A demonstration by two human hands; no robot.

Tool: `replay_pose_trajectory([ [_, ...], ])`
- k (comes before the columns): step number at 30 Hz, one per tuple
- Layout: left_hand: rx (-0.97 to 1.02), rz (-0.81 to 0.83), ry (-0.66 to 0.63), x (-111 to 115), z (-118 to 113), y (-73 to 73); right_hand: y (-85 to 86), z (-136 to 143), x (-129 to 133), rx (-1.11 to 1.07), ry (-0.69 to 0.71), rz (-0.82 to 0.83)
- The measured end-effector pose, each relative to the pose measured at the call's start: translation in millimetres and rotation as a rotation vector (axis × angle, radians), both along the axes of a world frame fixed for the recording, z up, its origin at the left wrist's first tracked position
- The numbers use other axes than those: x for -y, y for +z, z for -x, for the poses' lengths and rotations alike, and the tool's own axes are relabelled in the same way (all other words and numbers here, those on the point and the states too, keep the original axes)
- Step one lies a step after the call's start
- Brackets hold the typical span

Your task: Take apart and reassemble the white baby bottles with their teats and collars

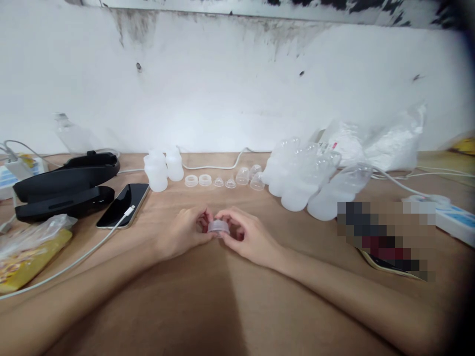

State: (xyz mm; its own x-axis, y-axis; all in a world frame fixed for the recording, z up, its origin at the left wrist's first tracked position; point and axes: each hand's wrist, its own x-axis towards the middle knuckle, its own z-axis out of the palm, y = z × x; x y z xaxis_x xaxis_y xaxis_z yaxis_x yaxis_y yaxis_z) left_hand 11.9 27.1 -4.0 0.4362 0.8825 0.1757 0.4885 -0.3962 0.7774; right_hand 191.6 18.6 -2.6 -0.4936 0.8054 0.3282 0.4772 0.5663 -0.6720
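Observation:
In the middle of the table, my left hand [187, 228] and my right hand [250, 232] are closed around the sides of one translucent screw ring [218, 227]. Thumbs are at the near side, fingers curled behind. Something clear shows under the ring's lower edge, too blurred to make out. Beyond my hands stand two more bottle rings [198, 180], two small clear bottle nipples [224, 183] and several clear dome caps [250, 177]. White baby bottles [159, 170] stand behind to the left.
At the right lie several capped bottles [304, 175] and white plastic bags [374, 141]. A phone [124, 205] with a white cable [92, 252], a black case [67, 180] and a snack bag [33, 252] are left. A power strip [454, 220] and a partly pixelated phone [393, 264] lie right.

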Motion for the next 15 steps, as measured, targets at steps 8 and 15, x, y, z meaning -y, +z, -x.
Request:
replay_pose_trajectory([
  [8, -0.136, -0.140, 0.064, 4, -7, 3.3, -2.1, 4, -1, -0.021, -0.055, 0.120],
  [15, -0.096, -0.119, 0.054, 1, -8, -0.9, -2.5, 5, -5, -0.116, -0.078, 0.217],
])
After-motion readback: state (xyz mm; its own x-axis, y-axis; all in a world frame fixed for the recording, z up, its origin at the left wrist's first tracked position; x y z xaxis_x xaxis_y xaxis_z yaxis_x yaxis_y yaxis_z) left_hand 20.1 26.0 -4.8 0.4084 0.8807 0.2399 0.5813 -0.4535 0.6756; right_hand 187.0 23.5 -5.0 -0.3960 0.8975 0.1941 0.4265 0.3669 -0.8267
